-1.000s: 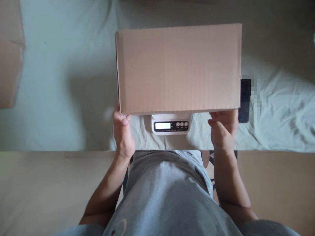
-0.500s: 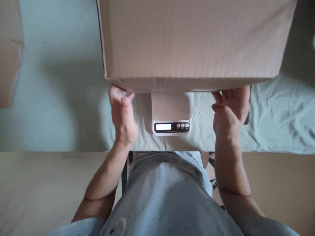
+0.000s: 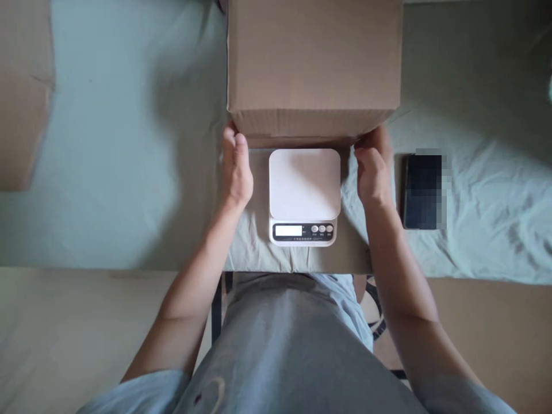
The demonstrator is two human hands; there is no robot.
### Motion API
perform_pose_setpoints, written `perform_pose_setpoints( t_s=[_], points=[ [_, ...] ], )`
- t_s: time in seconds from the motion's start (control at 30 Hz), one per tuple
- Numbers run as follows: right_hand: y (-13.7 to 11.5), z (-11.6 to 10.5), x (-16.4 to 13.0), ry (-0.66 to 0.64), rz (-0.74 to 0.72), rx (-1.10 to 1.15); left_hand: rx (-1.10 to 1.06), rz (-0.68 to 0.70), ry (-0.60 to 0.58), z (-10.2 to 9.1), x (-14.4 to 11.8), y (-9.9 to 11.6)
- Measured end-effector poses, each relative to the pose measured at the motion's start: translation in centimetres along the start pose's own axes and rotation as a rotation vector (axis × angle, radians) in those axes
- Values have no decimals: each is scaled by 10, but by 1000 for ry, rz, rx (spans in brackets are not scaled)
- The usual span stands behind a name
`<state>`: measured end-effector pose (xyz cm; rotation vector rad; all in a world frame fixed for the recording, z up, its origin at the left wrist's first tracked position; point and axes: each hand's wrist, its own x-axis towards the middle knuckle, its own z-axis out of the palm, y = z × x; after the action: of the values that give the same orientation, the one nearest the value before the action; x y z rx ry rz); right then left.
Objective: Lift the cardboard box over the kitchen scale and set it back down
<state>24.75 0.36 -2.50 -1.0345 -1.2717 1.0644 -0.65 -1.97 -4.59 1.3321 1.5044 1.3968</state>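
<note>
A large brown cardboard box point(image 3: 314, 57) fills the top middle of the head view, its far part cut off by the frame. My left hand point(image 3: 238, 167) grips the box's near lower left corner, thumb up and fingers partly hidden. At the near lower right corner, my right hand point(image 3: 374, 164) holds the box too, with most fingertips out of sight beneath it. Between my hands lies a white digital kitchen scale point(image 3: 304, 187) with a lit display and several buttons. Its bare platform shows just in front of the box.
A green cloth point(image 3: 116, 172) covers the table. To the right of my right hand lies a dark phone point(image 3: 422, 192), partly blurred by pixels. Another piece of cardboard point(image 3: 21, 103) is at the far left. The table's front edge runs close to my body.
The box has gone away from me and lower, looking smaller, with both hands on it. The scale's whole platform and the phone have come into view.
</note>
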Motion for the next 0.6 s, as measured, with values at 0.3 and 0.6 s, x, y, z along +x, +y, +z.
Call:
perform_pose_setpoints(
  t_s=[0.3, 0.6],
  points=[
    [13, -12, 2, 74, 110, 22, -80, 0, 10, -11, 6, -15],
    [21, -22, 7, 81, 167, 51, -129, -56, -30, -19, 19, -33]
  ],
)
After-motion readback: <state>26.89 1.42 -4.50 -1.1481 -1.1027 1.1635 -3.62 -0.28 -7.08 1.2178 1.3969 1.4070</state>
